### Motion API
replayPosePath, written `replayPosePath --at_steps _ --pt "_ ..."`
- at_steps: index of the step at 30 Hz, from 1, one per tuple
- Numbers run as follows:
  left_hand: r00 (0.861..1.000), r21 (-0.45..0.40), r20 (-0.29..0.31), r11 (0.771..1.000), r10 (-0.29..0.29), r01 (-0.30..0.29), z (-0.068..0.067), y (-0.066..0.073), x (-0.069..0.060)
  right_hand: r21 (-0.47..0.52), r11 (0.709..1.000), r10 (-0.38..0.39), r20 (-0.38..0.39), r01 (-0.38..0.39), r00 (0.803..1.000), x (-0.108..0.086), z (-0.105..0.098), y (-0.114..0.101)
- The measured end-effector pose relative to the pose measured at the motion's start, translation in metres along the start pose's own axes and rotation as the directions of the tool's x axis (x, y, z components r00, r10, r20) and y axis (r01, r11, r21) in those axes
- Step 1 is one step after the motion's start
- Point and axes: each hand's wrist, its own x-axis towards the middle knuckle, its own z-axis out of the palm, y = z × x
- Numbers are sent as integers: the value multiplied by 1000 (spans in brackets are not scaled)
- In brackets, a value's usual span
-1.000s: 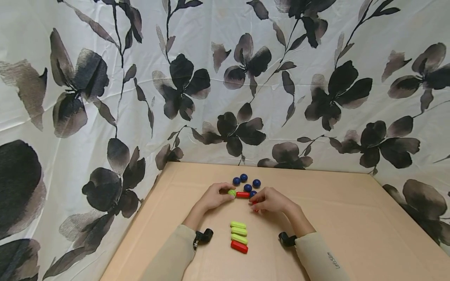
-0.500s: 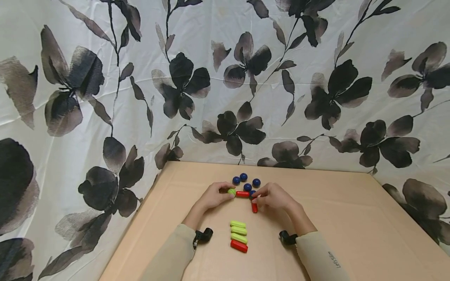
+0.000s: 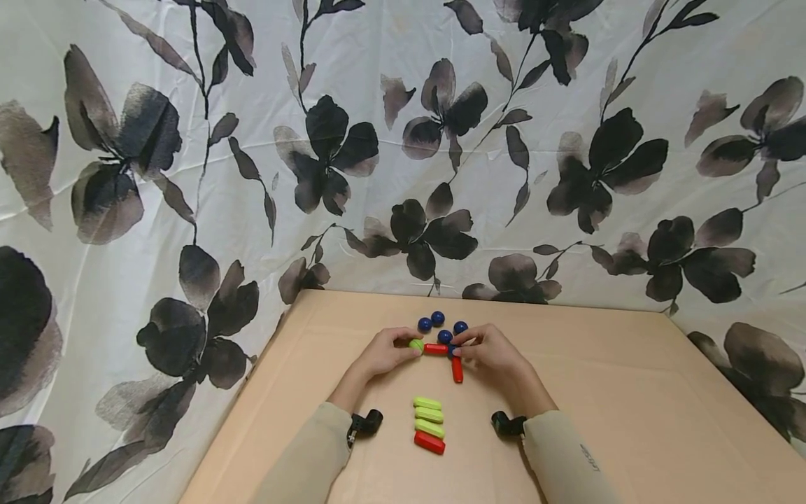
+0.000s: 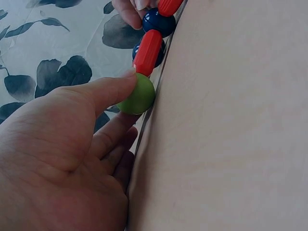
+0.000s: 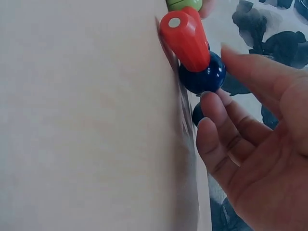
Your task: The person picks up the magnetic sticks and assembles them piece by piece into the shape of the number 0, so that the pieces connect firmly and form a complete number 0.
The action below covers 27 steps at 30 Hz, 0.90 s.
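My left hand (image 3: 385,352) pinches a green ball (image 4: 138,97) between thumb and fingers. A red rod (image 4: 148,53) joins that ball to a blue ball (image 5: 199,79). My right hand (image 3: 494,350) holds this blue ball, with a finger and thumb on either side of it. From the same ball a second red rod (image 3: 457,371) points toward the person; its near end shows a round silvery disc in the right wrist view. The fingers partly cover the blue ball in the head view.
Several loose blue balls (image 3: 437,318) lie just beyond the hands on the tan table (image 3: 604,392). Nearer the person, several yellow-green rods (image 3: 429,415) and one red rod (image 3: 429,442) lie in a column. A flowered cloth (image 3: 352,231) hangs behind the table.
My right hand has shifted from the near red rod up to the blue ball, leaving that rod uncovered. My left hand stays on the green ball.
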Motion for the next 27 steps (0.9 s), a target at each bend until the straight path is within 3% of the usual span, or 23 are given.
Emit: replayPosePath --at_steps 16,27 --pt "1000 7 6 1000 15 -15 -2 3 -1 144 987 -69 -29 73 997 0 8 20" --pt "1000 -16 2 1000 10 -10 -1 7 -3 164 984 -66 -32 70 997 -1 8 21"
